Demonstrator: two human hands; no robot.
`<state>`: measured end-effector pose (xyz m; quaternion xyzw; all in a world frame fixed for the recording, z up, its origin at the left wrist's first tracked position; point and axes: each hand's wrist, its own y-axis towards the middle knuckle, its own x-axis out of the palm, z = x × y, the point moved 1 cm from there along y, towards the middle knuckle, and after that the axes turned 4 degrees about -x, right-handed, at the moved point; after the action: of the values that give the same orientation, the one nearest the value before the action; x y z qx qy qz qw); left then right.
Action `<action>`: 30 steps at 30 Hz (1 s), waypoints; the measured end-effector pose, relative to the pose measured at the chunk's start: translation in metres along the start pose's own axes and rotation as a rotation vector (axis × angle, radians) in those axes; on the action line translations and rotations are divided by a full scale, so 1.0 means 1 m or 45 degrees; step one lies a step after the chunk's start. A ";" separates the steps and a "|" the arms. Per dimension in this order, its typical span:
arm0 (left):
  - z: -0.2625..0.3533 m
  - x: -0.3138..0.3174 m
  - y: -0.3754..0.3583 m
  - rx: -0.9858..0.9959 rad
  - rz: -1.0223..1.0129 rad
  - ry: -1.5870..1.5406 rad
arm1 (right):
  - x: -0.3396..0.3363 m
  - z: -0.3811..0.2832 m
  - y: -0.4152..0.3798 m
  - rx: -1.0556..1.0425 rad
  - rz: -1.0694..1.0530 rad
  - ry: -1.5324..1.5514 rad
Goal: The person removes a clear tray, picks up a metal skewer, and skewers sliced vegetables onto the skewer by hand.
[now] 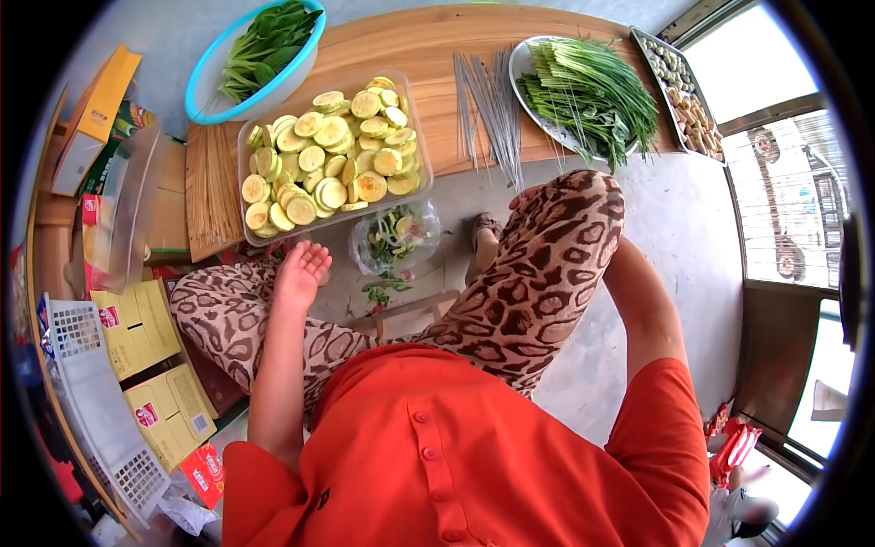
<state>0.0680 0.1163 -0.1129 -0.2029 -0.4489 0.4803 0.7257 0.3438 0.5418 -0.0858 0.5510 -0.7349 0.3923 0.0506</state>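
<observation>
My left hand [303,272] rests palm up by my left knee, fingers stretched and holding nothing. Just beyond it stands a clear plastic tub [415,189] heaped with zucchini slices [312,159]. My right arm passes behind my right knee. Only a bit of my right hand [518,197] shows past the knee, so its fingers and anything in them are hidden. Thin metal skewers [497,109] lie near that knee on the wooden table [401,41]. Right of them, a white plate [521,66] bears bunched garlic chives [588,96].
A blue-rimmed basin [194,87] holds leafy greens [269,50]. Bamboo skewers [211,182] lie at the table's left end. A metal tray [645,46] carries skewered pieces. Below the table hangs a bag of scraps [394,237]. Cardboard boxes [137,333] and a white plastic basket [100,392] stand left.
</observation>
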 end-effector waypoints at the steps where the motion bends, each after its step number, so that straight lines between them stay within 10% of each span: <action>1: 0.000 0.001 0.001 -0.005 -0.006 0.008 | -0.001 0.000 0.001 -0.005 -0.002 0.002; 14: -0.009 0.008 0.000 -0.035 -0.040 0.070 | -0.015 0.011 -0.009 -0.030 0.112 0.126; 30: -0.016 0.020 -0.002 -0.056 -0.195 0.143 | -0.034 -0.050 -0.150 -0.380 0.715 -0.713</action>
<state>0.0856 0.1353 -0.1101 -0.2105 -0.4322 0.4012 0.7797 0.4662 0.5869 0.0094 0.4012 -0.8906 0.1154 -0.1805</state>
